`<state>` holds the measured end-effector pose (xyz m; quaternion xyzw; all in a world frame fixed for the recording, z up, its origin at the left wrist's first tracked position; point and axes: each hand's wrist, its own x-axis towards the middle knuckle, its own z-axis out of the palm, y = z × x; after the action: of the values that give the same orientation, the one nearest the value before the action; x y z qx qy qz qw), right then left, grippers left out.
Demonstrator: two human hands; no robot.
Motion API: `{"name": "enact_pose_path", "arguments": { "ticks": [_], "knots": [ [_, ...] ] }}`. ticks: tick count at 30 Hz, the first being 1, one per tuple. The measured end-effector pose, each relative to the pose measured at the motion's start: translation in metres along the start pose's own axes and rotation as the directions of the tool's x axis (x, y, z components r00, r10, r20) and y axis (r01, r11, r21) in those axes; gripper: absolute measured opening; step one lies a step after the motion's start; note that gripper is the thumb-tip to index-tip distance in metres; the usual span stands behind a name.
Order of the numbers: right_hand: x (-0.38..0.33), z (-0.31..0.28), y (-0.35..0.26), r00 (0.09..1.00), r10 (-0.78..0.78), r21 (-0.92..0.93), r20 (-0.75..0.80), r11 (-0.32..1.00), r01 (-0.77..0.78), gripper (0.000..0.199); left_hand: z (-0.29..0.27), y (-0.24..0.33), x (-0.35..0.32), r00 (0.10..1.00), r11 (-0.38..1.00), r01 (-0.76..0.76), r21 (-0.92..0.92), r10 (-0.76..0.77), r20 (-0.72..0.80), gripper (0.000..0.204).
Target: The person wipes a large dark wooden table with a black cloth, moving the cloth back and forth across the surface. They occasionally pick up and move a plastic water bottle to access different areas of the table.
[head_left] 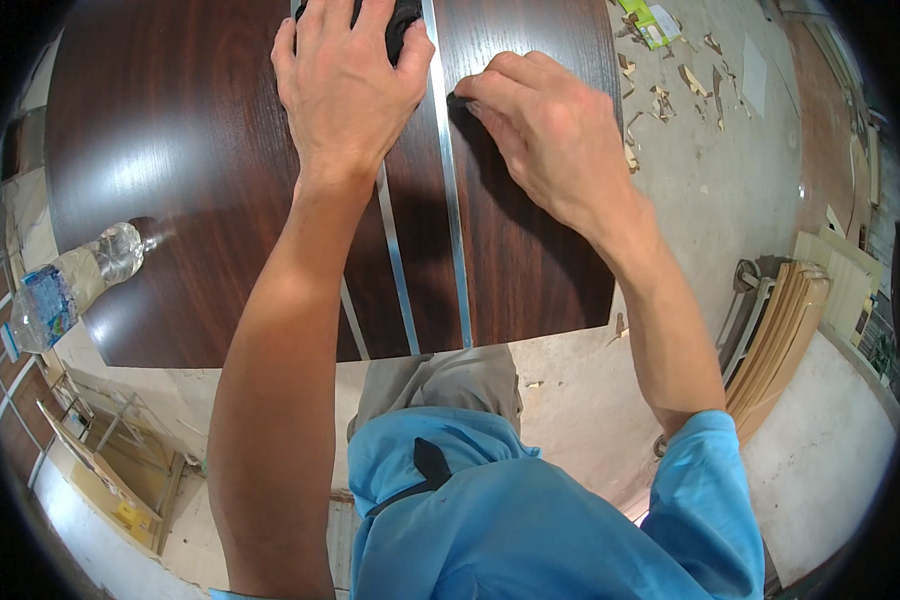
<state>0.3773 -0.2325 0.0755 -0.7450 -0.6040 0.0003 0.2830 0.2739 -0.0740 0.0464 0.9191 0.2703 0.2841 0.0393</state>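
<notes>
Dark brown wood grain: board (200, 180) placed directly in front of the person, its near edge close to the grey trousers (440, 378). Clear bottle (75, 285) with a blue label seen at the board's left edge, blue end to the lower left; whether liquid is held in it, or whether it stands or lies, cannot be told. Three silver strips (454, 230) are set along the board, long axes running from the near edge away from the person, far ends leaning slightly left. Board's own long axis cannot be told, its far edge being cut off. Left hand (355, 95) laid over a black cloth (403, 28), fingers a little apart; whether it is gripped is not shown. Right hand (555, 130) narrowed to a pinch, a small dark bit (459, 101) held just beside the rightmost strip.
</notes>
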Motion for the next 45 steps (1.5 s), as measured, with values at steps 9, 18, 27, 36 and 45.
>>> {"name": "enact_pose_path", "arguments": {
  "ticks": [9,18,27,36,45],
  "knots": [
    [0.004,-0.003,0.002,0.999,0.016,-0.004,0.052,1.000,-0.016,0.013,0.001,-0.001,-0.002,1.000,1.000,-0.005,-0.015,0.004,-0.021,0.045],
    [0.005,0.000,-0.013,0.950,0.312,0.032,0.004,0.950,-0.312,0.005,0.000,-0.001,-0.002,0.999,1.000,-0.022,-0.015,0.022,-0.034,0.045],
    [0.004,0.022,-0.016,0.913,0.316,-0.026,-0.257,0.942,-0.334,0.007,-0.002,-0.001,0.000,1.000,1.000,0.005,-0.028,-0.005,-0.006,0.045],
    [0.003,0.027,-0.015,0.913,0.300,-0.021,-0.276,0.948,-0.318,0.008,-0.001,-0.001,-0.001,1.000,1.000,0.002,-0.022,-0.002,-0.011,0.045],
    [0.001,0.032,-0.016,0.921,0.257,-0.074,-0.292,0.954,-0.290,0.006,0.000,-0.001,-0.001,1.000,1.000,-0.009,-0.016,0.009,-0.012,0.046]
  ]
}}
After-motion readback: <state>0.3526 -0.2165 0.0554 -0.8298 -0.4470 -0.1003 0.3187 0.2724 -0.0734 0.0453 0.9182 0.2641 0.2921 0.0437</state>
